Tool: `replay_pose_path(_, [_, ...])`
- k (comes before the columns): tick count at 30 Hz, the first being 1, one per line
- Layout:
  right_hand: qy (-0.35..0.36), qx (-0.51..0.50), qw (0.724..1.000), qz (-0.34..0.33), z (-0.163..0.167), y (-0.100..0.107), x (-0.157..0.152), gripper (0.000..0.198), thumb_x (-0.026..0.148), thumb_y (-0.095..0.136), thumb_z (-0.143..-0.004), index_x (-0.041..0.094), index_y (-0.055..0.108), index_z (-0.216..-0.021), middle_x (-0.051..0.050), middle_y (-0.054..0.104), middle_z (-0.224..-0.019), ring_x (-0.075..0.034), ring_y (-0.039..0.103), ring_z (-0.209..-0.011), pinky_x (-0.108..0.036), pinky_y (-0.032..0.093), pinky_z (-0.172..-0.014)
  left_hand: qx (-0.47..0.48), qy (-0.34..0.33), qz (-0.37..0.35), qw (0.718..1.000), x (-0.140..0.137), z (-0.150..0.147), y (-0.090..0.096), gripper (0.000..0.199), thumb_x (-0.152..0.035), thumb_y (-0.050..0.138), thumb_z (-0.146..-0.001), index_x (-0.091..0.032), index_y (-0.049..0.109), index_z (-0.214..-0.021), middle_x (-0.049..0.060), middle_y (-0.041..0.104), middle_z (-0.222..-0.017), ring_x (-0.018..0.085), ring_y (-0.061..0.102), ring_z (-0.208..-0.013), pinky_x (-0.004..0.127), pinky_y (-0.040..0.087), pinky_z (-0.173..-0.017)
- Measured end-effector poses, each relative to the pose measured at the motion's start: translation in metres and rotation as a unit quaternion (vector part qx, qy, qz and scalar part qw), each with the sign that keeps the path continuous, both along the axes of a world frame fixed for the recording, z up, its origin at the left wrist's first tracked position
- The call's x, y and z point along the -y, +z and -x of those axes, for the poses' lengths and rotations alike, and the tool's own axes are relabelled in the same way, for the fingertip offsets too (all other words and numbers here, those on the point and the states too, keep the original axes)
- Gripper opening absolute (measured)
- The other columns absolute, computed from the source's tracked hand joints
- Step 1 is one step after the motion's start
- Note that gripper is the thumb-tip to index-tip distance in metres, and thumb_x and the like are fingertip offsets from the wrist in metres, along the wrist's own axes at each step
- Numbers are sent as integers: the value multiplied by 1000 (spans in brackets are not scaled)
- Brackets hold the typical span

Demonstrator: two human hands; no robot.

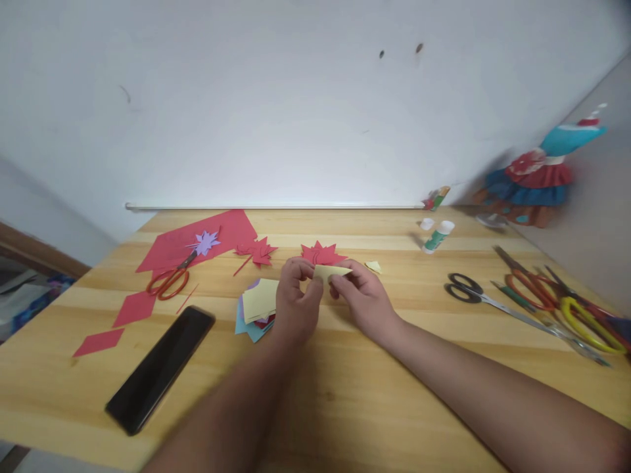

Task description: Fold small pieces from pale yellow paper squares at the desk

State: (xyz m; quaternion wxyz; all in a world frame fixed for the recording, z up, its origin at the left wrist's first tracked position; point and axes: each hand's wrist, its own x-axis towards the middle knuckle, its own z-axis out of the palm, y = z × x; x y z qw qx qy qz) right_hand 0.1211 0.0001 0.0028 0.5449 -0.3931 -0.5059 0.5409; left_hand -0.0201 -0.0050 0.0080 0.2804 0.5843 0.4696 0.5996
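Note:
Between my two hands is a small folded piece of yellow paper [333, 270], its pointed end to the right. My left hand [300, 299] pinches its left end with thumb and fingers. Thumb and fingers of my right hand [362, 295] close on its lower right edge. Just behind the hands lies a red spiky paper cutout [323, 252], partly hidden by them. A stack of yellow, purple, red and blue paper pieces [259, 301] sits against my left hand's outer side. A small yellow paper piece [373, 267] lies beyond my right hand.
Left are a black phone [162, 368], orange-handled scissors [170, 282], a red sheet [162, 246], a purple paper star [206, 244] and a red leaf-like cutout [259, 251]. Right stand a glue stick [438, 238], black-handled scissors [466, 288] and more scissors [586, 322]. A white wall [296, 112] rises behind.

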Motion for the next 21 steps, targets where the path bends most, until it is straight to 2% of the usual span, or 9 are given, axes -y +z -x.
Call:
replay_pose_path(3, [-46,31,998,-13,-1,3,2,27,46,73,-81,22,66,-92,6,54,-59,-14,47,-56,-28,39,-56,23,-39,31,998,3,-2,0,6,-20,63,-83,-23,57,-81,3,60,-92,19,57,-90,32,45,-85])
replay_pose_path(6, [-46,34,998,-10,-2,4,2,25,44,73,-80,22,67,-90,7,53,-57,-13,45,-53,-28,37,-54,47,-57,58,996,4,-3,0,11,-27,69,-83,-23,63,-91,3,62,-90,19,56,-86,30,45,-82])
replay_pose_path(11, [-13,-2,1000,18,-2,6,1,24,44,73,-79,21,66,-83,6,54,-55,-13,47,-52,-28,38,-53,71,-44,58,995,2,-4,0,13,-28,66,-87,-22,58,-80,-1,56,-79,15,51,-76,27,43,-76])
replay_pose_path(14, [-20,-18,1000,4,-3,8,2,28,45,73,-81,22,61,-71,5,53,-55,-13,46,-53,-28,39,-54,94,-36,72,992,2,-3,2,16,-28,66,-87,-22,56,-77,-2,56,-77,14,50,-74,27,43,-73])
replay_pose_path(21, [-35,27,999,-11,-5,8,2,34,48,72,-83,23,57,-66,4,51,-54,-13,42,-53,-28,37,-53,152,-78,138,975,3,-6,2,20,-38,72,-83,-21,62,-85,-2,60,-75,14,52,-68,26,43,-68])
